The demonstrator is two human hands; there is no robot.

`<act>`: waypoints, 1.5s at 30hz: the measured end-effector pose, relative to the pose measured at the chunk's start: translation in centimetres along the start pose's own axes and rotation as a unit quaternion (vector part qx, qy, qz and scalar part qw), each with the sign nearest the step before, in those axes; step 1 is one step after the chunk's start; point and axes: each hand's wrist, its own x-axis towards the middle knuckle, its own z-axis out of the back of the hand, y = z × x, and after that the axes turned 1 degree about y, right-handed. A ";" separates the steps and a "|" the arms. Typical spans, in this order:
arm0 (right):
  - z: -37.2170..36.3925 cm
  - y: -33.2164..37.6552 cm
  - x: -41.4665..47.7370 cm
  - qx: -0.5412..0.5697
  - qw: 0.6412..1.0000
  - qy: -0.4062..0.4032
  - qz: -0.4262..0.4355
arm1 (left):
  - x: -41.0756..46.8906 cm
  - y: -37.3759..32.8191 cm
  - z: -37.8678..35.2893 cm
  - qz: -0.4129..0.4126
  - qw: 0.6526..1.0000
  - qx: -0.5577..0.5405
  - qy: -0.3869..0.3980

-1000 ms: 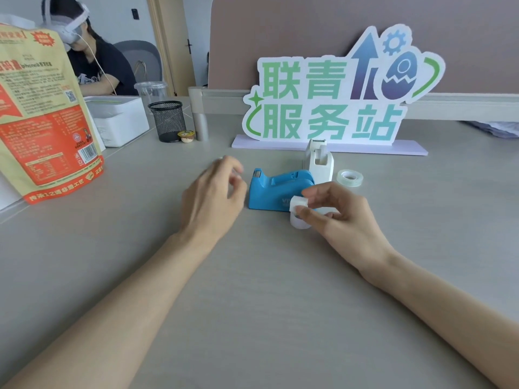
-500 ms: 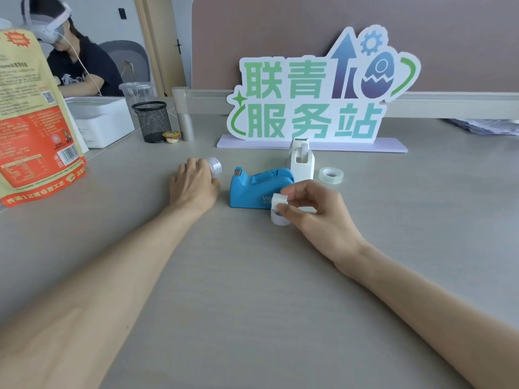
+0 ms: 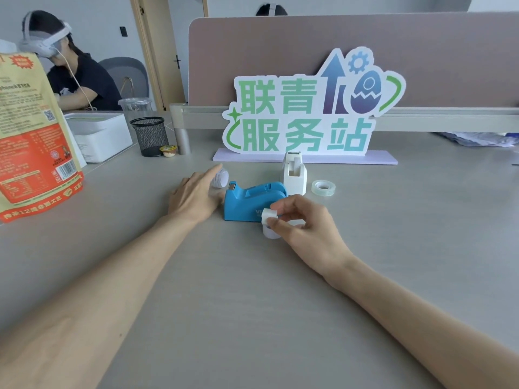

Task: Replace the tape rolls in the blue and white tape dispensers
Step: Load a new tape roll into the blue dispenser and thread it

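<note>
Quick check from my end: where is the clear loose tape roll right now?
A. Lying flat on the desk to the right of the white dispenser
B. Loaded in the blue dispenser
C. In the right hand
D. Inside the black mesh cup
A. The clear tape roll lies flat on the desk, just right of the white dispenser, untouched by either hand.

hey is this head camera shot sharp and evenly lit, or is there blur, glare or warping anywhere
Head view: soft, even light with faint shadows under the left hand and right hand; no strong glare on the table. The blue dispenser and white dispenser are fairly sharp; the roll beyond the left hand looks slightly smeared. Wide-angle warping stretches both forearms at the bottom corners.
</note>
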 end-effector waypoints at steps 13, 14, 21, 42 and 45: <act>-0.2 0.3 -0.1 -0.016 1.000 0.001 0.007 | -0.6 0.0 0.2 -0.030 0.986 -0.114 -0.119; -0.2 0.3 -0.1 -0.016 1.000 0.000 0.007 | -0.6 0.0 0.2 -0.025 0.985 -0.122 -0.121; 0.1 0.6 -0.3 -0.008 1.000 -0.007 0.012 | -2.0 0.0 0.8 -0.029 0.936 -0.306 -0.169; 0.0 2.1 -2.1 0.052 0.980 -0.096 0.169 | -9.4 -6.5 2.1 -0.115 0.852 -0.510 -0.029; 0.0 2.0 -2.0 0.055 0.980 -0.096 0.167 | -9.6 -6.7 2.2 -0.135 0.851 -0.508 -0.016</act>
